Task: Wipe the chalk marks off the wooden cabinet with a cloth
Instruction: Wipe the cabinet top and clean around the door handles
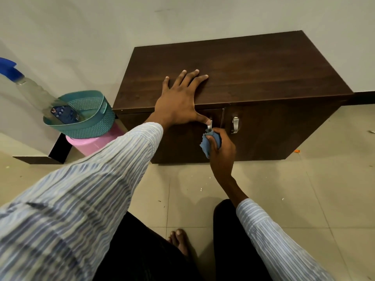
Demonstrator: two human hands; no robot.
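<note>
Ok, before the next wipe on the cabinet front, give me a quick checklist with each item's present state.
1. Cloth in hand: ok, the right hand grips the bunched blue cloth.
2. Cloth against the cabinet: ok, it sits on the left door, just below the left handle.
3. Cabinet steadied: ok, the left hand lies flat on the top, thumb down by that handle.
4. Doors closed: ok, both look shut.
5. Chalk marks left on the front: cannot tell, no marks show clearly on the dark wood.
6. Top wiped: ok, no marks visible there.
</note>
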